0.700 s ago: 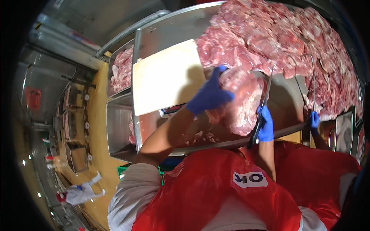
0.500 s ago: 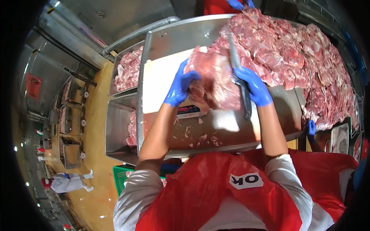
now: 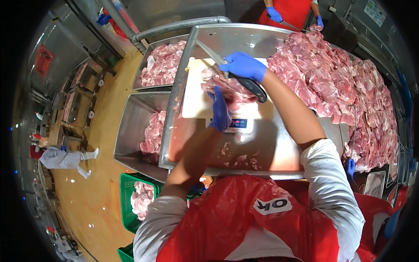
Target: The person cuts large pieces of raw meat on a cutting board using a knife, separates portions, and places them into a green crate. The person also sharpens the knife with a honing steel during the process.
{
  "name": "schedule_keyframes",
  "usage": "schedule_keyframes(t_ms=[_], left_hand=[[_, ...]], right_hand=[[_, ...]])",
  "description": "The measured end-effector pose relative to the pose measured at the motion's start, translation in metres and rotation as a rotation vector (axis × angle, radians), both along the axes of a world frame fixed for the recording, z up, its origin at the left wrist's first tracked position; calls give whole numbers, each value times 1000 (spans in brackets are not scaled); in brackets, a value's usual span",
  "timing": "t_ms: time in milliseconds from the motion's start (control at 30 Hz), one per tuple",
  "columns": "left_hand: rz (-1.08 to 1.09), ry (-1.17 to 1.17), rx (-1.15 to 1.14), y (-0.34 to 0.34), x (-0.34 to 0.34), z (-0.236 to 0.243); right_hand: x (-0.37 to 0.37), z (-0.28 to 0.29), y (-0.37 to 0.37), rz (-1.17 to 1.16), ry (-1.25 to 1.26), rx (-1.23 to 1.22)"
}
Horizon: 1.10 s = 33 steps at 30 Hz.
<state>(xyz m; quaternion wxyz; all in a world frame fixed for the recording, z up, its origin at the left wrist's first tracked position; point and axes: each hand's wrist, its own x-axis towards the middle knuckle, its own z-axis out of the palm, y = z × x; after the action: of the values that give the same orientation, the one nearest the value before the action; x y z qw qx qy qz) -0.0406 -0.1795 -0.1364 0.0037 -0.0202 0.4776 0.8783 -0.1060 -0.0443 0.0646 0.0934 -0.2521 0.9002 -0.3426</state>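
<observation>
Piece under handling: one piece of raw meat, located on the white board, left part of the steel counter. A scale shows its panel at the board's near edge.

Right hand: fingers closed round the black handle of a knife, above the meat's far right side. The blade points far and left, beyond the meat. Left hand: at the meat's near left side, apparently touching; it is seen edge-on, so how far its fingers close cannot be told.

Handling, in this inspector's judgement: the blade should stay directed away from the left fingers, since both hands work close over one small area. The piece is best settled flat and wholly on the board, supported from below rather than pinched, as wet meat is liable to slip. Should the scale be read, both hands ought first to be off the meat and board.

Condition: pink to red, with paler whitish patches, moist, irregular and folded in outline; partly covered by the hands, so the underside is not assessed. Small scraps lie on the counter, near the scale.
</observation>
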Motion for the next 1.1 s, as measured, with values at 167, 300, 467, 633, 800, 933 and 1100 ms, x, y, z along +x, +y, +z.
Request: schedule_keyframes(t_ms=[167,300,467,633,800,933,1100], left_hand=[[-117,106,-901,-49,59,66],[-69,625,-1391,-88,14,110],[-393,440,-894,-105,-98,91],[-546,271,-970,-54,-138,91],[-559,463,-1186,-26,-150,67],[-455,435,-1158,-32,-153,58],[83,218,-1022,-49,-128,18]], right_hand=[[11,-18,76,-68,-212,-296],[27,-30,124,-279,-337,-526],[26,-78,141,-422,-347,-712],[73,-85,145,-595,-333,-891],[120,-115,122,-752,-434,-1090],[88,-106,101,-594,-387,-1158],[-14,-88,99,-392,-225,-943]])
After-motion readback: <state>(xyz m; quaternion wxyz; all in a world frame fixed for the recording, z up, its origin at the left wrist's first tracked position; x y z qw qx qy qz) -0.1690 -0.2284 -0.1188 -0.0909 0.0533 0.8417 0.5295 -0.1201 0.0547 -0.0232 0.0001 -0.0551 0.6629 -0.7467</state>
